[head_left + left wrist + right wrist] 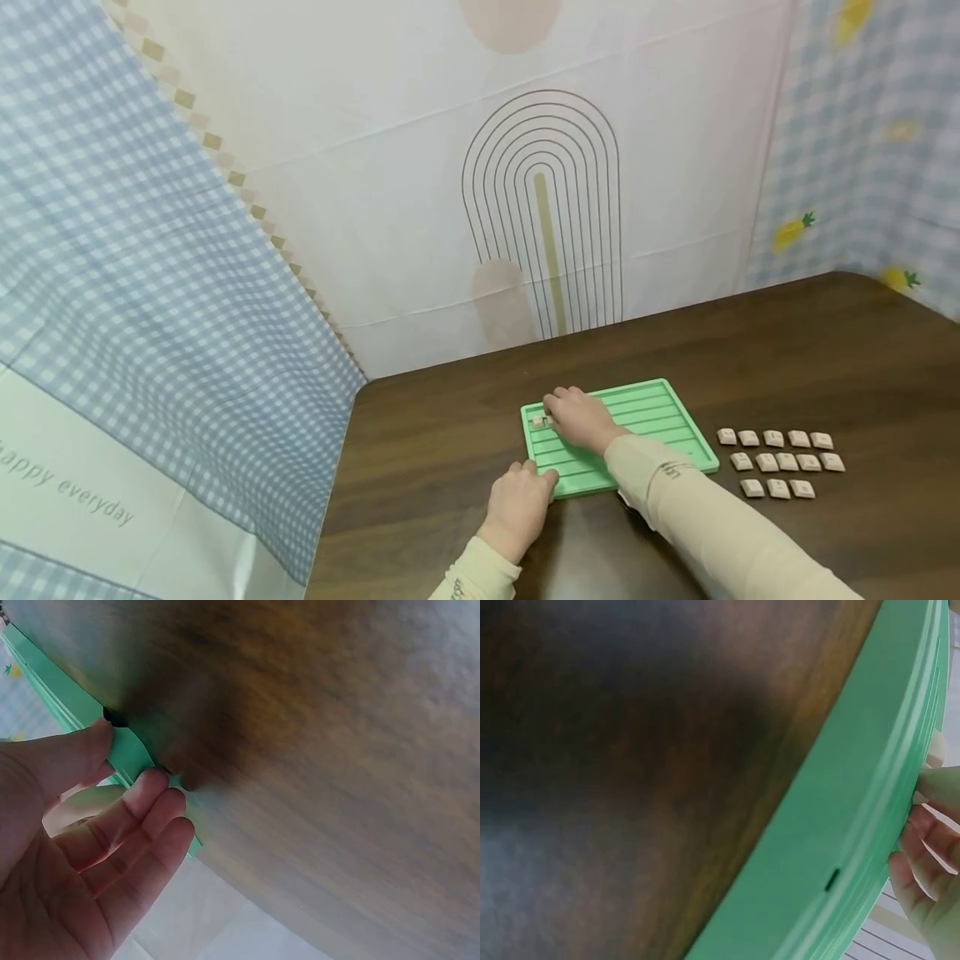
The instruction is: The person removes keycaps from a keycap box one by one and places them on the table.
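A ridged green tray (651,414) lies on the table. My left hand (517,502) grips its near left corner; in the left wrist view, the thumb and fingers (154,825) of that hand pinch the tray's edge (56,675). My right hand (581,417) reaches over the tray's far left part and pinches a small white keycap (919,798), mostly hidden by the fingers. Left of those fingertips, another white keycap (537,422) sits in the far slot of the tray.
Right of the tray, several white keycaps (787,462) lie in three loose rows on the dark wooden table (442,433). A patterned cloth (390,208) hangs behind the table, and a checked one (187,292) along its left side.
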The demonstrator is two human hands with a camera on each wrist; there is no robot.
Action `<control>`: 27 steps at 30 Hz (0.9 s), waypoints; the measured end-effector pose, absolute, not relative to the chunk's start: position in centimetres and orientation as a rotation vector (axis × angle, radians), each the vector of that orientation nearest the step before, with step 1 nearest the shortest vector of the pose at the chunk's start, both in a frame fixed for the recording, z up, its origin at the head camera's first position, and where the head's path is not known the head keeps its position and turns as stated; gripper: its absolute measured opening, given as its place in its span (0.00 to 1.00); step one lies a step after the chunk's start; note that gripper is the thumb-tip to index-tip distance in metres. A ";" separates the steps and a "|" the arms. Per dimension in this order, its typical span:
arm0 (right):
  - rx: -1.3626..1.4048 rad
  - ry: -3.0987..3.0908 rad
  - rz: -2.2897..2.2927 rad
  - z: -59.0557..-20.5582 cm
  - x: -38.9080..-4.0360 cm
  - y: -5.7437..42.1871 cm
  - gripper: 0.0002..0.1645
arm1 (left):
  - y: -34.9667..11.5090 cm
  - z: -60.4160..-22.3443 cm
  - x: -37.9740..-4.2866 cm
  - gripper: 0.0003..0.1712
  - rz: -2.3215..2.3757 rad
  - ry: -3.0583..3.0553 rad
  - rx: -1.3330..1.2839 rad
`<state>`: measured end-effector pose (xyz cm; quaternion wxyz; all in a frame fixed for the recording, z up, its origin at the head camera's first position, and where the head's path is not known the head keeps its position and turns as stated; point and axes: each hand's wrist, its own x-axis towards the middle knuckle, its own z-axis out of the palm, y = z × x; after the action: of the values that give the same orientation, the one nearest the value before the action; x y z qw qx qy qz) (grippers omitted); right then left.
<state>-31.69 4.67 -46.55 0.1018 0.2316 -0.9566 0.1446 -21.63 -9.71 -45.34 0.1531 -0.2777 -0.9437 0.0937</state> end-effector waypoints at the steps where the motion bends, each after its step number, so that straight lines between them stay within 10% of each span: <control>1: 0.682 -2.824 0.426 -46.6 -31.6 4.7 0.03 | -9.7 -45.3 -21.6 0.03 0.257 -2.718 -0.798; 12: 0.818 -2.567 0.377 -42.4 -28.7 8.6 0.03 | -9.7 -45.3 -21.5 0.03 0.212 -2.692 -0.797; 27: 0.405 -2.829 0.390 -41.0 -18.1 27.4 0.07 | -9.6 -44.8 -21.3 0.05 0.216 -2.733 -0.809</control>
<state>-18.12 27.35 -40.98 0.1281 0.1393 -0.9727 0.1339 -21.25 -9.55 -44.84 0.1409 -0.2801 -0.9466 0.0747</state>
